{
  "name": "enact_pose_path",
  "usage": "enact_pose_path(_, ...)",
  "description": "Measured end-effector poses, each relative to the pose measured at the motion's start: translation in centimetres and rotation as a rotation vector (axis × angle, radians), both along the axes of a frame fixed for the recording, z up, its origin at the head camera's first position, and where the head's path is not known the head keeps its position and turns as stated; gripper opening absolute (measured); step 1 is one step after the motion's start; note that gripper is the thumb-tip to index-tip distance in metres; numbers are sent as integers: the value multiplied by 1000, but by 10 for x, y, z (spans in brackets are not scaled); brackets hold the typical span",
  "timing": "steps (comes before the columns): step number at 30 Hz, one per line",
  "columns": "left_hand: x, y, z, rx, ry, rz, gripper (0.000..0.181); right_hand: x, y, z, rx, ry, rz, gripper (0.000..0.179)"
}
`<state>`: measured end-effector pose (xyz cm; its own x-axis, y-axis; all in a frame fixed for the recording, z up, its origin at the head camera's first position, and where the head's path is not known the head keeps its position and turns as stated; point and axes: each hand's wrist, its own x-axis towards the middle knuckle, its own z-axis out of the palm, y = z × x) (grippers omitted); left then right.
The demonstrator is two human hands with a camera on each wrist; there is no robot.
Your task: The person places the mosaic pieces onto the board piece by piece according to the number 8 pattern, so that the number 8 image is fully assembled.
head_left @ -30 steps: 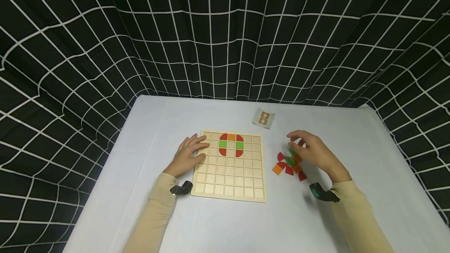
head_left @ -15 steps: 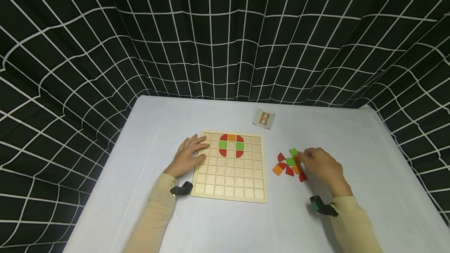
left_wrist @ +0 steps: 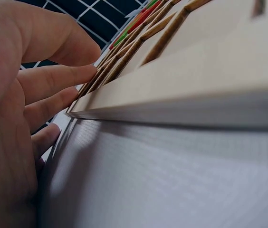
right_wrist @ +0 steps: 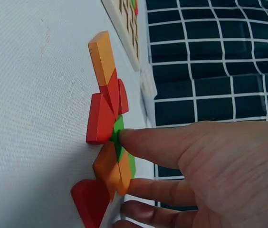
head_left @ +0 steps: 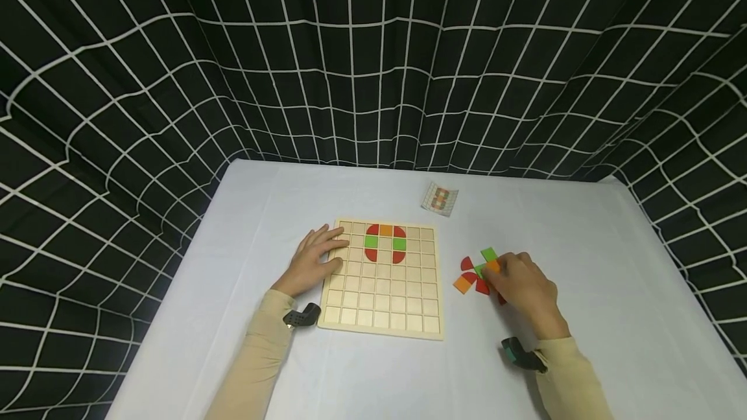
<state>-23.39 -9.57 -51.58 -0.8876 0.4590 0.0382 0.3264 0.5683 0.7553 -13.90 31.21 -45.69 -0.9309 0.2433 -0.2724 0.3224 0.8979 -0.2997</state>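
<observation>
My left hand [head_left: 309, 266] rests on the left edge of a square wooden grid board [head_left: 373, 303], its fingertips over the rim. Near the board's top sit red quarter-round tiles [head_left: 371, 255], green square tiles [head_left: 371, 242] and an orange square tile [head_left: 386, 230], forming a ring. Right of the board my right hand [head_left: 525, 287] reaches into a loose group of tiles. Its thumb and index finger lie on either side of an orange square tile [right_wrist: 124, 173]. The thumb tip overlaps a green tile [right_wrist: 118, 124] in the right wrist view.
Loose red quarter-round tiles [right_wrist: 100, 118] and another orange tile [right_wrist: 102, 54] lie around the right fingertips. A small paper card [head_left: 440, 199] with a printed coloured pattern lies behind the board. Black curtains [head_left: 379, 70] with white grid lines surround the white table [head_left: 350, 381].
My right hand has come down from above the loose tiles and moved nearer the front, closing its thumb and index finger around the orange tile. My left hand stays on the board.
</observation>
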Motion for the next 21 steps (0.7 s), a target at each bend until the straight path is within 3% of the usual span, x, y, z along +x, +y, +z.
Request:
enact_pose_path(9,0,-1,-1,-8,-5,1,42,0,3,-6,-64,84,4,37)
enact_pose_path(15,1,0,1,-5,-13,-3,42,-2,4,-7,-148,67,-11,32)
enact_pose_path(21,0,-1,0,-8,-2,-4,42,-6,2,6,-264,91,-1,35)
